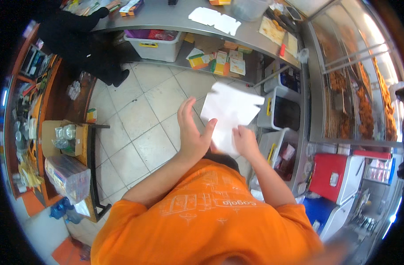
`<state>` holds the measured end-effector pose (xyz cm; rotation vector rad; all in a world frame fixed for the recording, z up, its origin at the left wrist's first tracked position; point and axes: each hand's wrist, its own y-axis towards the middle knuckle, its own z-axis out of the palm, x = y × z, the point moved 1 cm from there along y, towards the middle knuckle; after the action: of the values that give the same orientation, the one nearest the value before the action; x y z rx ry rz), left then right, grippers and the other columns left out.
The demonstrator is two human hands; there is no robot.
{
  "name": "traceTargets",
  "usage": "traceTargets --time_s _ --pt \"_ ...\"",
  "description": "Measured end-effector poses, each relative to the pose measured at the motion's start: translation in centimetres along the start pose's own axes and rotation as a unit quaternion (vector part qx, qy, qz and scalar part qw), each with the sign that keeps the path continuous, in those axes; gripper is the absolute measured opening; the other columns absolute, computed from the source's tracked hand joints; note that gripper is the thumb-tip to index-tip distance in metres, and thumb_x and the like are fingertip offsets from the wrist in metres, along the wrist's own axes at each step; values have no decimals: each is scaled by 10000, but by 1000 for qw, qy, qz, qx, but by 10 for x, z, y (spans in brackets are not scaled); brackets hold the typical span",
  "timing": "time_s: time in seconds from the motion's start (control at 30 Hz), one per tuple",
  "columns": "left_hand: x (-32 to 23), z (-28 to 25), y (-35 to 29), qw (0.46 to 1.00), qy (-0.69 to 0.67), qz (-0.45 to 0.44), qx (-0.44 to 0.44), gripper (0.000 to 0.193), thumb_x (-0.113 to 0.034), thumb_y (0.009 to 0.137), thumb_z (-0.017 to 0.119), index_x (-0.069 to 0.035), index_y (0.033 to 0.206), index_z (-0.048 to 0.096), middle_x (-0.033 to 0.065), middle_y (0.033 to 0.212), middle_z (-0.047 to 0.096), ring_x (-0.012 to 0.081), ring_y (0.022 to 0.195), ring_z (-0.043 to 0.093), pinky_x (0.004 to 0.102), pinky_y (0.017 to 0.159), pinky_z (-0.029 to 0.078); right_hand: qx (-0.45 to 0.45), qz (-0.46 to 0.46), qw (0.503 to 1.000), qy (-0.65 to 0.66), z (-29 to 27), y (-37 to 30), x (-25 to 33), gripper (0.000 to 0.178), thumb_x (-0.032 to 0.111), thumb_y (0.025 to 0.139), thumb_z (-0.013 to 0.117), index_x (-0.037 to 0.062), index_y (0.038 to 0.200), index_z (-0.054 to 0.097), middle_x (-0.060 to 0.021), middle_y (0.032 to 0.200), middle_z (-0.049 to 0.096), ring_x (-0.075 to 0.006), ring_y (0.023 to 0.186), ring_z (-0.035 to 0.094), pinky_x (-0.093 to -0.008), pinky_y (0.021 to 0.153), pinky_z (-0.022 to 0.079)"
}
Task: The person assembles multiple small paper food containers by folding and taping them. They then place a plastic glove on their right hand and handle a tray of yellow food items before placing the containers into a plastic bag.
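A flat white cardboard box blank [230,108] with notched, cut edges is held up in front of my chest. My right hand [245,142] pinches its lower right edge between thumb and bent fingers. At the blank's left side my left hand [194,130] is open, its fingers stretched upward and its thumb against or close to the lower left edge. Whether that thumb touches the board I cannot tell. Another white box blank [214,21] lies flat on the metal counter [166,20] ahead.
Under the counter stand a white bin [162,49] and a shelf of folded cartons [219,62]. A heated display case [356,84] with fried food is at right, above open bins [279,108]. A person in dark clothes [73,44] works at far left. A cardboard box [62,138] sits at left.
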<state>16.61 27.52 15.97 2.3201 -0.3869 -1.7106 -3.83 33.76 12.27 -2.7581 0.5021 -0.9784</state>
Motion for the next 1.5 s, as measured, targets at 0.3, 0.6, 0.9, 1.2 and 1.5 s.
traceTargets --time_s 0.3,0.6,0.9,1.2,1.5 --pt "3 -21 30 900 -235 -276 243 165 -160 995 694 -46 1069 601 74 971 720 115 900 664 285 790 529 -136 -335 915 -176 -96 -34 109 208 206 926 717 23 1020 688 -161 920 719 -410 815 699 -499 721 550" --pt "-7 -36 76 817 -406 -290 290 176 -153 991 690 -38 1124 679 18 1013 678 91 951 611 268 846 497 -107 -559 809 -147 -134 12 110 330 100 902 711 57 1229 716 -139 1187 736 -330 981 737 -389 828 612" --pt "-56 -20 79 871 -265 -247 332 107 -147 1004 684 -48 1032 652 -1 887 677 62 796 596 233 711 485 150 -230 946 174 -160 0 89 283 167 938 732 28 1184 732 -172 1036 760 -289 922 739 -351 858 577" --pt "-69 8 90 830 -375 -274 309 165 -143 1022 658 -24 1134 637 29 1015 685 92 861 615 248 778 499 -410 -373 816 -163 -177 -17 99 241 213 929 740 4 1015 656 -161 829 707 -340 813 708 -414 767 561" --pt "-80 53 72 890 -371 -103 244 144 -81 1016 629 47 1083 641 208 1389 627 269 1250 617 412 1060 510 -190 -116 828 514 -163 -38 67 161 158 936 741 12 1002 727 -69 922 728 -142 787 706 -323 659 611"
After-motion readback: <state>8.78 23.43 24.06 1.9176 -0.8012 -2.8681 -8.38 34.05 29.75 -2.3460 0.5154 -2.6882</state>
